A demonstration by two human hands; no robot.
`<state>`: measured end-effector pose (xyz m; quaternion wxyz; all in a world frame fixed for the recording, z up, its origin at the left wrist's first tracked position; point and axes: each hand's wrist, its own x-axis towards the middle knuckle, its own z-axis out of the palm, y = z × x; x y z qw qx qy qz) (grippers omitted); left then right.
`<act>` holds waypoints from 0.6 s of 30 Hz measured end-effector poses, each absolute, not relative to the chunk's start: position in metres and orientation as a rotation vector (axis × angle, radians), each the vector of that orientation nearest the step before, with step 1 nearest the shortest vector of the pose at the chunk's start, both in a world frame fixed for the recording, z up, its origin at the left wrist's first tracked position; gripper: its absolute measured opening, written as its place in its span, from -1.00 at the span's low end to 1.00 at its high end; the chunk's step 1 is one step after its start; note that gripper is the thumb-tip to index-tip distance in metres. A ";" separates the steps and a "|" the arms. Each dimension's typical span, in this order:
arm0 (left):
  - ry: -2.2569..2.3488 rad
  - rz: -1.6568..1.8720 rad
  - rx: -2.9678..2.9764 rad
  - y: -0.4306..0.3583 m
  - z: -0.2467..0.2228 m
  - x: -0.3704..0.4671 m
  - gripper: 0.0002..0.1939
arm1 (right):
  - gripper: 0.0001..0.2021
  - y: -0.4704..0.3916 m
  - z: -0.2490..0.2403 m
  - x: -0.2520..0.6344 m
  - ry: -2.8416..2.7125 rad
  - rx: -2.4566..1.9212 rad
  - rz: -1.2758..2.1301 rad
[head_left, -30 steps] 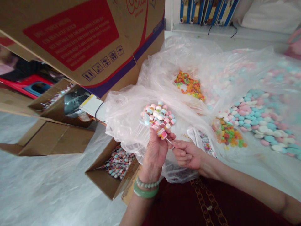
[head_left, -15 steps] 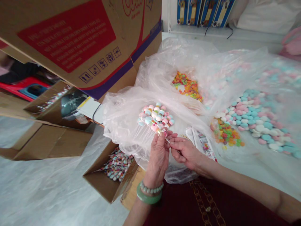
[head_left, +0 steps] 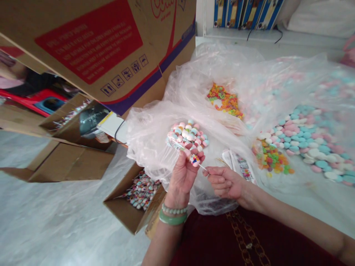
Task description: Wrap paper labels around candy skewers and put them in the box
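Note:
A small wrapped candy (head_left: 194, 160) on a white stick (head_left: 203, 168) is held between both hands. My left hand (head_left: 185, 171), with a bead bracelet and a green bangle at the wrist, has its fingers closed on the candy end. The stick's lower end is pinched by my right hand (head_left: 223, 181). Just beyond the fingers lies a pile of pink, white and blue candies on sticks (head_left: 188, 133), on clear plastic sheeting (head_left: 149, 122). A printed packet (head_left: 241, 166) lies behind my right hand.
Ring candies (head_left: 225, 101) and more rings (head_left: 271, 157) sit on the plastic, beside many pastel candies (head_left: 302, 136). A large carton (head_left: 111, 44) stands at the back left. An open box of candy sticks (head_left: 140, 192) is below left. A person's arm (head_left: 11, 68) shows at far left.
My hands have moved slightly apart. The candy end now shows in my left fingers, and more of the stick is visible. The whole view has shifted a little.

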<state>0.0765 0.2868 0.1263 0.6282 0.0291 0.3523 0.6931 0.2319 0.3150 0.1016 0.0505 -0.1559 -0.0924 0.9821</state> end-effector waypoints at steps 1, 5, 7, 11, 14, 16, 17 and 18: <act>0.823 1.620 0.086 0.288 0.125 0.076 -0.74 | -0.88 0.314 0.104 0.232 -0.363 -0.530 2.943; 1.008 1.712 0.121 0.287 0.121 0.077 -0.74 | -0.84 0.309 0.115 0.231 -0.945 -0.902 2.486; 1.080 1.718 0.112 0.285 0.120 0.079 -0.69 | -0.84 0.308 0.120 0.230 -1.132 -1.044 2.289; 1.130 1.696 0.165 0.282 0.123 0.091 -0.66 | -0.82 0.309 0.123 0.226 -1.150 -1.153 2.160; 1.125 1.663 0.204 0.280 0.122 0.100 -0.64 | -0.81 0.307 0.126 0.221 -1.118 -1.158 2.136; 1.086 1.611 0.163 0.280 0.121 0.103 -0.59 | -0.81 0.306 0.127 0.218 -1.087 -1.107 2.144; 1.058 1.583 0.131 0.280 0.121 0.103 -0.56 | -0.81 0.306 0.127 0.218 -1.064 -1.062 2.158; 1.031 1.560 0.106 0.280 0.120 0.102 -0.53 | -0.82 0.307 0.126 0.218 -1.026 -1.012 2.182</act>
